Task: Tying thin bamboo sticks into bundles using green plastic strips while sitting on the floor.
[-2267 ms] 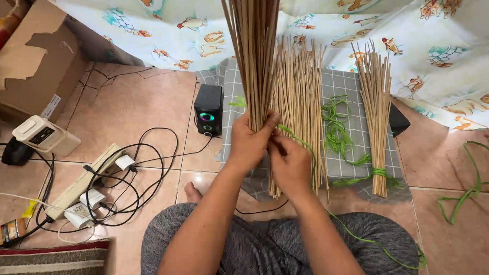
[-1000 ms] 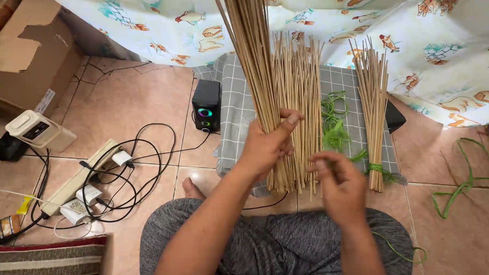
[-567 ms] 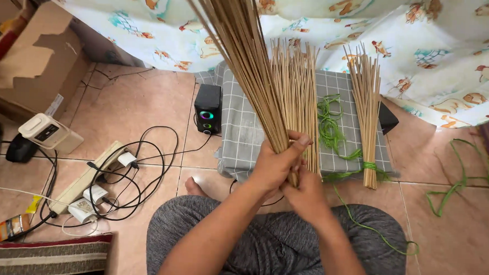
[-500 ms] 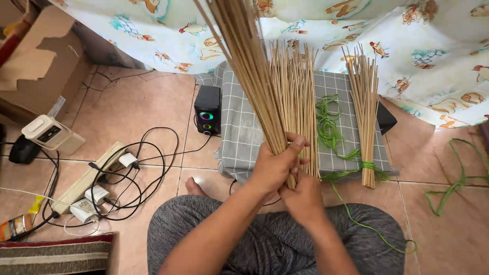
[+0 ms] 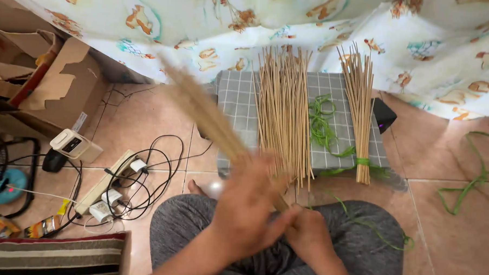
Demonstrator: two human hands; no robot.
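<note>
Stick bundle (image 5: 202, 111): you are holding a bunch of thin tan sticks, blurred with motion, slanting from your hands up and to the left over the tiled floor (image 5: 458, 237).
Left hand (image 5: 247, 208): you are closing it around the lower end of the bundle, fingers wrapped over the sticks.
Right hand (image 5: 306, 237): you are keeping it just beside the left, at the butt of the bundle; it is touching the sticks, fingers curled, though the blur is hiding how tightly it is gripping.
Position: both hands are working above your lap, over grey trousers (image 5: 198, 228).
Loose sticks (image 5: 283, 112): these are lying lengthwise on a grey checked mat (image 5: 235, 99), just ahead of your hands.
Tied bundle (image 5: 359, 111): this one is lying on the right part of the mat, bound near its lower end with green cord (image 5: 322, 124).
More green cord (image 5: 470, 178): this is trailing on the floor, well apart to the right.
Left side: a power strip (image 5: 104, 187) with tangled cables and a cardboard box (image 5: 56, 87) are sitting on the tiles.
Background: a patterned cloth (image 5: 313, 20) is hanging across the top.
</note>
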